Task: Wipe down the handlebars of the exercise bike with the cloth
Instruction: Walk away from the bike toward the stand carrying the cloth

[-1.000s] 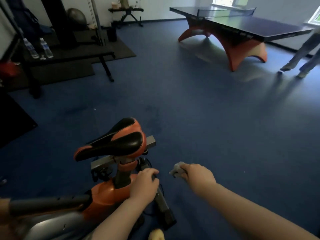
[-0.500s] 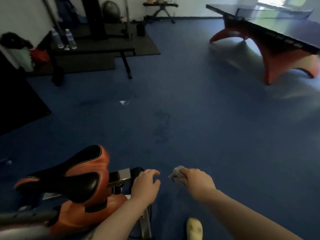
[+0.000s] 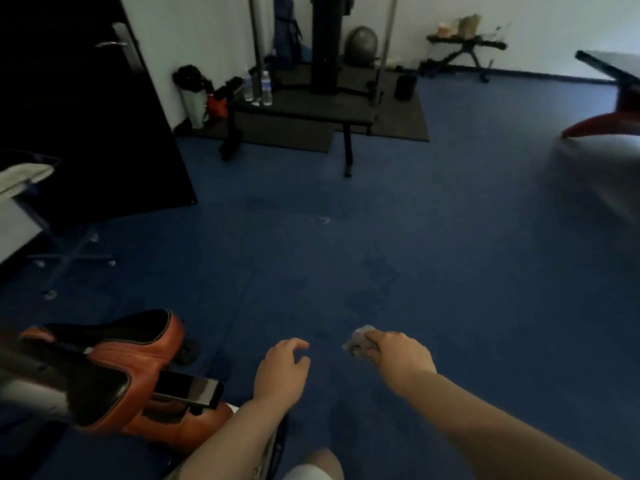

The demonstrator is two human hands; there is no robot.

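- Blue floor (image 3: 450, 254) fills most of our view, with a weight bench (image 3: 304, 110), two bottles (image 3: 257, 86) and a dark door (image 3: 86, 109) at the back.
- We see only the bike (image 3: 138, 386) saddle, orange and black, low on our left; the handlebars are out of view.
- Our right hand (image 3: 401, 353) pinches the cloth (image 3: 358, 342) in a small grey wad, held over bare floor and well apart from the bike.
- Our left hand (image 3: 282, 372) hangs loosely curled and holds nothing, just beside the bike frame.
- Risk, as we judge it: with our gaze off the bars, we could reach blind and wipe the seat post or frame instead.
- So tightly bunched, the cloth may touch little of a grip, or slip from our fingers as we swing round.
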